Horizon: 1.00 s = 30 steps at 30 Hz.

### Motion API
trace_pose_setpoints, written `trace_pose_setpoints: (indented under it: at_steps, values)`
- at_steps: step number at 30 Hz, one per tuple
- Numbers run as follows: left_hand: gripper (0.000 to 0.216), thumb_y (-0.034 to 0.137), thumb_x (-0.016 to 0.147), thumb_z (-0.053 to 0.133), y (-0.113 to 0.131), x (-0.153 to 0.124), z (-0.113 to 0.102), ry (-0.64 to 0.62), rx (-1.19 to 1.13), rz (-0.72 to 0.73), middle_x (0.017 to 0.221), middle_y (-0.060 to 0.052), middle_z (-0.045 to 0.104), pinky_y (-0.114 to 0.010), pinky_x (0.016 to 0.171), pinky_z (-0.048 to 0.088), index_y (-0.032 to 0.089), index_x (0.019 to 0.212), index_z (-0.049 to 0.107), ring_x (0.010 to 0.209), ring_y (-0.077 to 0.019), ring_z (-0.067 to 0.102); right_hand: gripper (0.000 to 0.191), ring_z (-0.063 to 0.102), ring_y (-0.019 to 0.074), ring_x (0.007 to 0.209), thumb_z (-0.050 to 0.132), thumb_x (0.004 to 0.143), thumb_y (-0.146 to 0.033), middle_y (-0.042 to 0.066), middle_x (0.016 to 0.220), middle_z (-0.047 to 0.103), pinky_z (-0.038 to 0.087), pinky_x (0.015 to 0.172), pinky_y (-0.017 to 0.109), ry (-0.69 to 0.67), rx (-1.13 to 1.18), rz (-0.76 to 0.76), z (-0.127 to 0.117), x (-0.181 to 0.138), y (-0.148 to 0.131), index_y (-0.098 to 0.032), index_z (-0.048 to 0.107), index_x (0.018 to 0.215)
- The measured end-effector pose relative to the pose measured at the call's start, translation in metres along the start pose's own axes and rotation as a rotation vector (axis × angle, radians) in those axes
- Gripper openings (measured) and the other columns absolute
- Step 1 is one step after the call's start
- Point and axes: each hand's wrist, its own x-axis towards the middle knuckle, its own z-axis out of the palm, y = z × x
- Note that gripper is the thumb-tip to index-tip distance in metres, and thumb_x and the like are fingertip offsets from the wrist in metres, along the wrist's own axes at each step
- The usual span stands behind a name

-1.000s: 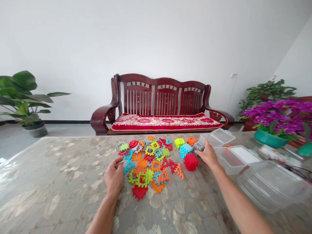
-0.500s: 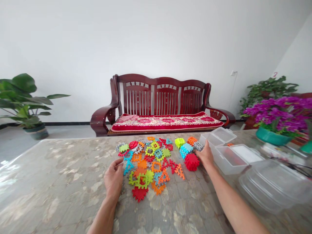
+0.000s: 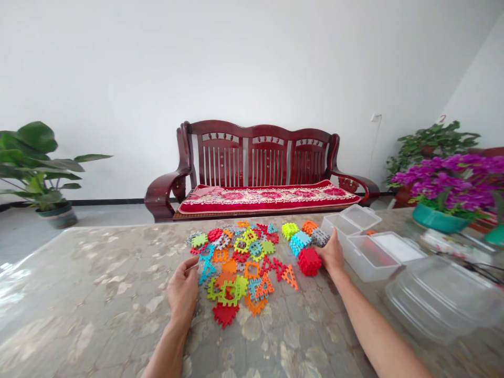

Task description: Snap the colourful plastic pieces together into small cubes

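A heap of flat, toothed plastic tiles in red, orange, green, blue and grey lies in the middle of the marbled table. To its right stand built cubes: green, orange, blue, grey and red. My left hand rests on its side at the heap's left edge, thumb raised, fingers loosely curved, holding nothing. My right hand is cupped against the right side of the red cube, fingers curled onto it.
Clear plastic boxes with open lids and a larger clear tub stand to the right. A teal pot of purple flowers sits at the far right. A red wooden bench stands beyond the table, with a potted plant at left.
My right hand has drawn back from the grey cube, down and left to the red cube. My left hand has stayed put.
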Motion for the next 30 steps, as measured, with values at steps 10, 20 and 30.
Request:
trace_pose_setpoints:
  at_steps: [10,20,30]
  values:
    - [0.043,0.035,0.070,0.049,-0.003,0.002,0.001,0.003,-0.008,0.022,0.075,-0.003,0.070,-0.028,0.060,0.043,0.018,0.104,0.069,0.068,-0.0202,0.061,0.106,0.058,0.0352,0.107,0.068,0.062,-0.050,0.022,0.120,0.058,0.046,0.086,0.041,0.032,0.006,-0.073,0.001,0.004,-0.001,-0.007,0.018,0.146]
    - [0.043,0.038,0.071,0.049,-0.004,0.002,0.002,-0.007,-0.006,0.028,0.071,-0.002,0.068,-0.029,0.059,0.042,0.018,0.104,0.069,0.063,-0.0192,0.059,0.087,0.060,0.0301,0.104,0.060,0.071,-0.048,0.013,0.119,0.062,0.045,0.087,0.037,0.031,0.061,-0.037,-0.002,0.020,-0.015,-0.015,0.025,0.144]
    - [0.041,0.036,0.071,0.050,0.002,-0.001,-0.001,0.000,0.009,0.025,0.075,-0.003,0.070,-0.029,0.062,0.044,0.019,0.103,0.069,0.068,-0.0202,0.061,0.087,0.057,0.0315,0.112,0.059,0.072,-0.049,0.019,0.125,0.057,0.045,0.090,0.038,0.007,-0.027,-0.003,-0.004,0.018,-0.015,-0.011,0.027,0.143]
